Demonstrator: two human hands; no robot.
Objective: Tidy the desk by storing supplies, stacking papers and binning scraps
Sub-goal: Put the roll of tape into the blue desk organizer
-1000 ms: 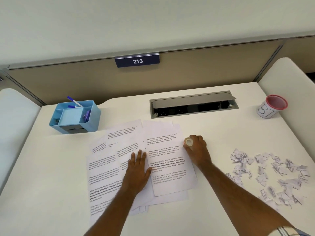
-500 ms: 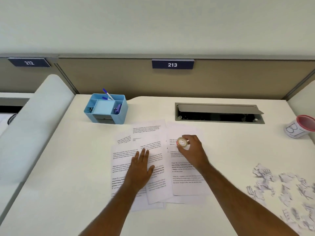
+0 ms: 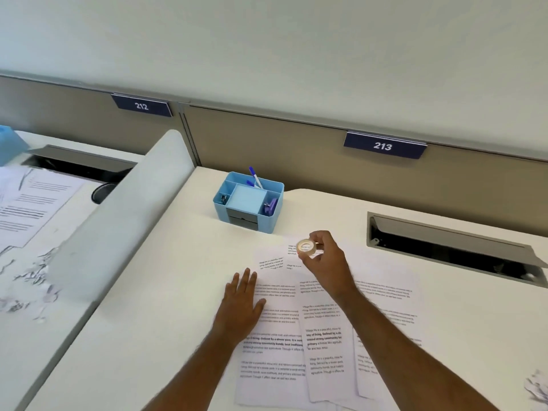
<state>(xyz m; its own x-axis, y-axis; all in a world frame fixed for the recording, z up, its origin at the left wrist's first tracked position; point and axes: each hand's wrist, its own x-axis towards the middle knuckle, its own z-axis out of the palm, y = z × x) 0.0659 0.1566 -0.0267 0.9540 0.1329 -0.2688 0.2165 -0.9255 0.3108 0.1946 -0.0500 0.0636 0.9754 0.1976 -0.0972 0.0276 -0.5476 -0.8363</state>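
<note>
**A:** What have I got in the hands right now?

**B:** From my seat: the right hand [image 3: 326,262] pinches a small roll of tape [image 3: 306,247] between thumb and fingertips, lifted off the desk, above the far end of the spread papers [image 3: 296,336]. The left hand [image 3: 241,304] lies flat, fingers straight, pressing on the left sheets and holding nothing.

**A:** How will the roll handle?

**B:** I'd judge it light and rigid, a hard ring with smooth sides, so it could slip if I pinch the flat faces too loosely. Holding across the rim, as now, looks safest to me. It won't crush.

**A:** And where does it go?

**B:** The blue organiser [image 3: 248,200] stands near the desk's far left corner, just beyond the papers. Pens [image 3: 255,177] stick up from its back compartment, something purple sits in the right one, small clips in the left. I'd guess a free compartment takes the roll; I can't tell which is deep enough.

**A:** The papers?

**B:** Thin, floppy, overlapping loosely; they'd slide on the smooth desk [image 3: 178,292], which is why a flat palm helps. Torn scraps [image 3: 538,388] show at the right edge, well apart.
</note>
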